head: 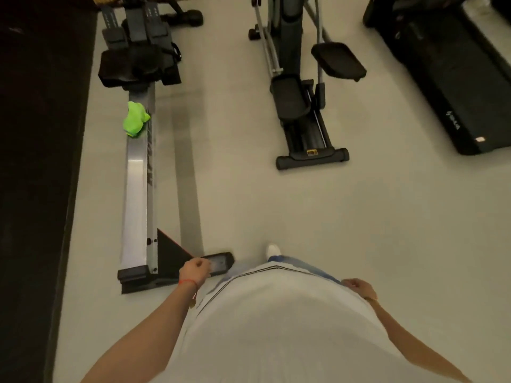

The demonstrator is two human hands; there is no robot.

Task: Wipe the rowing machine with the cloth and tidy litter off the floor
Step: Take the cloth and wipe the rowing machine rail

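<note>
Standing at the rear foot of the rowing machine [138, 194], the person looks down its long rail, which runs away along a dark strip of flooring [36, 161] on the far left. The cloth [135, 119], bright green and bunched, lies on the rail just short of the black seat [135, 67], well apart from both hands. It looks soft, light and limp, so I judge it will crumple under any pinch; gathering the top of the bunch should lift it whole. The rail looks smooth, stiff metal with a sheen, likely slick under a wipe. The left hand [195, 269] hangs loosely curled above the rear foot, and I cannot tell whether it holds anything. Rightwards, the right hand [356, 286] rests against the hip, fingers curled, with nothing visible in it. The floor [276, 211] is pale, plain and level; no litter is plain to see here. Further right stand 1 elliptical trainer [301, 106] and then 1 treadmill [448, 73].
</note>
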